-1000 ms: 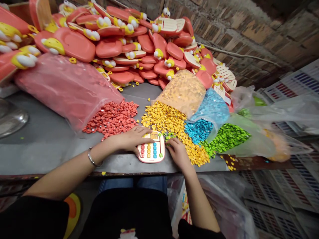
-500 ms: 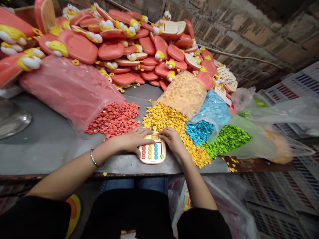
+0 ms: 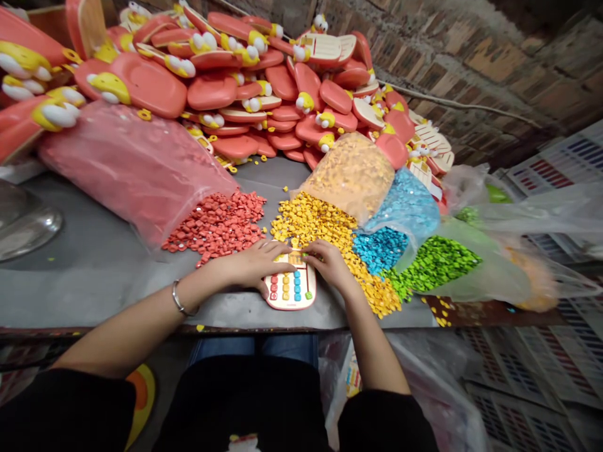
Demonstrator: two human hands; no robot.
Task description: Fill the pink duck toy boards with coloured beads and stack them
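A cream toy panel with a red rim (image 3: 291,303) lies flat on the grey table top, close to its front edge. Red, yellow and blue buttons stand on it in columns, with one green button (image 3: 308,295) at its lower right. My left hand (image 3: 252,267) grips the panel's left side, fingers across its upper part and thumb by the left edge. My right hand (image 3: 330,265) is at the panel's upper right, fingertips closed together; whatever is between them is too small to make out. Both hands partly cover the panel's upper end.
Piles of red buttons (image 3: 221,226), yellow buttons (image 3: 315,220), blue buttons (image 3: 379,248) and green buttons (image 3: 436,263) spill from plastic bags behind the panel. Red duck-headed toy shells (image 3: 211,91) are heaped against the brick wall (image 3: 499,63). A metal dish (image 3: 28,220) sits at far left.
The scene has shifted very slightly in the view. Both hands keep nearly the same places on the toy panel, with only slight finger movement at most.
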